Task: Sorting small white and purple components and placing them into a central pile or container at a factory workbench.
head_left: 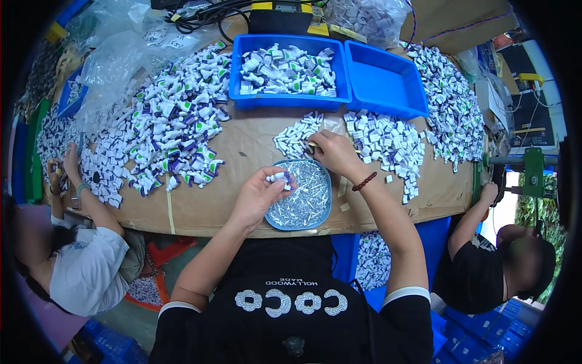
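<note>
My left hand (254, 199) pinches a small white-and-purple plastic part (280, 178) above the near side of a rounded blue tray (328, 203). Shiny little metal pins (295, 209) fill that tray. Just beyond its far rim, my right hand (334, 151) has its fingers drawn together at the edge of a heap of small white pegs (296, 134). Whatever lies between those fingertips is too small to make out. To the right of this hand spreads a pile of white blocky pieces (388, 142).
A blue bin (291, 104) of white-and-green parts stands at the back beside another blue bin (385, 79). Large heaps of white, purple and green parts (182, 115) cover the left; another heap (451, 103) lies right. Co-workers sit left (91, 267) and right (473, 267).
</note>
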Demonstrator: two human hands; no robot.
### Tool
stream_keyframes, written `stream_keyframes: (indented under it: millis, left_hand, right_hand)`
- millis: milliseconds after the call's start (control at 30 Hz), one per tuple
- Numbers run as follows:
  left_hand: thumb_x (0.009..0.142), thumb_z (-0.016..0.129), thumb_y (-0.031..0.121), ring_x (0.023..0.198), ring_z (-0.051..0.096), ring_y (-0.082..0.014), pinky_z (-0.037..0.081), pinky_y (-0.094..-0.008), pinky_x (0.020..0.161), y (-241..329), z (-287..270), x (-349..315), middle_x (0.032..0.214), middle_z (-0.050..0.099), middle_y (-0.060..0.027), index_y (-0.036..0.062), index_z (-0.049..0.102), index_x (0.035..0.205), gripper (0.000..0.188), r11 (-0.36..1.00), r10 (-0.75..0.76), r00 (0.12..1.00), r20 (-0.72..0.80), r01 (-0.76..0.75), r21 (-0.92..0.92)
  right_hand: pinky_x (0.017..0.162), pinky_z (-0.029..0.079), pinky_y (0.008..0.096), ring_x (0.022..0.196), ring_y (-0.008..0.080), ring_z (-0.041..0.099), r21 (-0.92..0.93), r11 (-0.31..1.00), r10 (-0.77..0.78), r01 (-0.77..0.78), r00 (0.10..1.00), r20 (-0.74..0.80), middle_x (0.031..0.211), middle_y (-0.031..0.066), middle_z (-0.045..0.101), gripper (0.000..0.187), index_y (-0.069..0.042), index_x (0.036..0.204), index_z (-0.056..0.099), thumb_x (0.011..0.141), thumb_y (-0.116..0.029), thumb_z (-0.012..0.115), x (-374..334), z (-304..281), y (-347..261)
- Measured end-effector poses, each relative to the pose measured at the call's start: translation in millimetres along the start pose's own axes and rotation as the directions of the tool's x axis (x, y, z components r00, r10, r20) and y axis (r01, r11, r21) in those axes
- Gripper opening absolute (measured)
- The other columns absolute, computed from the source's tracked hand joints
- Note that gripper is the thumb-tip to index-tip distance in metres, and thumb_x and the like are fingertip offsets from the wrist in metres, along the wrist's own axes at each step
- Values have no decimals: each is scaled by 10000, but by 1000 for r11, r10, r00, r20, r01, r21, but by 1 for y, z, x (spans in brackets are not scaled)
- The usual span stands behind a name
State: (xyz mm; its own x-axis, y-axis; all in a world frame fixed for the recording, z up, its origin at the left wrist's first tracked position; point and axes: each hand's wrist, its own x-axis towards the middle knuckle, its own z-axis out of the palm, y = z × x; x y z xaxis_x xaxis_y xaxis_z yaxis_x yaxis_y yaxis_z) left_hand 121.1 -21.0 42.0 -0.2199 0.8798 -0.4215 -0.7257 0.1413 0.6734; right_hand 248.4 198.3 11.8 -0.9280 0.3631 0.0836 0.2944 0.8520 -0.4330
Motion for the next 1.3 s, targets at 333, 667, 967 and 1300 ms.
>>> stream_keyframes:
  millis: [333,667,967,1300]
  left_hand:
    - [944,558,73,998,634,-223,534,-300,873,3,4,3,1105,607,-134,21,485,1213,284,981,-105,991,87,117,-153]
    - [943,562,79,969,649,-210,548,-272,833,8,12,-1,1094,610,-115,20,522,1166,235,982,-141,980,141,157,-109]
    - [945,562,88,971,652,-209,551,-262,823,6,14,0,1063,610,-112,10,516,1166,239,975,-162,972,169,184,-123]
    - [936,557,61,907,672,-222,578,-214,729,-2,14,4,994,621,-144,-36,511,1120,213,882,-245,947,208,307,-358]
  right_hand:
    - [644,446,188,739,33,547,870,430,277,-242,952,129,876,7,639,130,-41,889,600,810,-22,701,-19,-48,-67]
    - [720,485,245,832,100,607,844,504,266,-185,962,51,894,49,671,119,26,961,684,851,-6,652,-51,-36,-85]
    - [759,475,245,846,109,602,925,314,333,-216,937,105,953,70,662,153,38,998,686,855,-1,647,-57,-32,-87]
    - [798,467,257,898,140,599,907,404,319,-122,948,-15,951,83,653,192,17,1027,689,845,41,632,-68,-25,-93]
